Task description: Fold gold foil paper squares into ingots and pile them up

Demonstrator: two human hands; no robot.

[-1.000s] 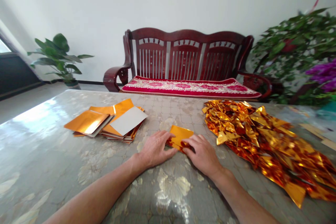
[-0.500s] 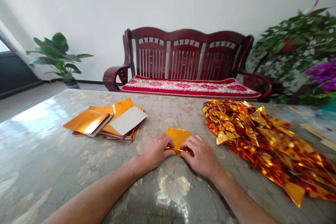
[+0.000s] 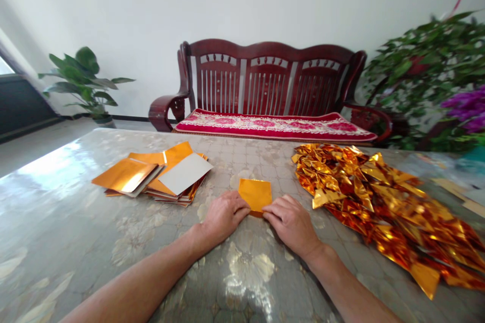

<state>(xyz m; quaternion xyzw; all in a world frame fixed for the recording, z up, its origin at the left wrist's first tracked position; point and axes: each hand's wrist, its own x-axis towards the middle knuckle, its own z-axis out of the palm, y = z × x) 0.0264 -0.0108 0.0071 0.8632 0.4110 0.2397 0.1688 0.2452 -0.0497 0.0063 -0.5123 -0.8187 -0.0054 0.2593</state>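
A sheet of gold foil paper lies on the table between my hands, its near edge folded over in a narrow darker strip. My left hand pinches the near left corner between thumb and fingers. At the near right corner, my right hand grips the fold the same way, knuckles up. To the left lies a loose stack of gold foil sheets, with a sheet showing its white back on top. A large heap of folded gold foil pieces spreads over the right side.
The table has a grey, flower-patterned cover. Clear plastic wrapping lies at the far right edge beside the heap. Beyond the table stand a dark red wooden bench, a potted plant at left and leafy plants at right.
The near edge of the foil sheet now lies flatter, and the sheet sits slightly farther up and left. My fingers have slid outward to its corners, uncovering more of it.
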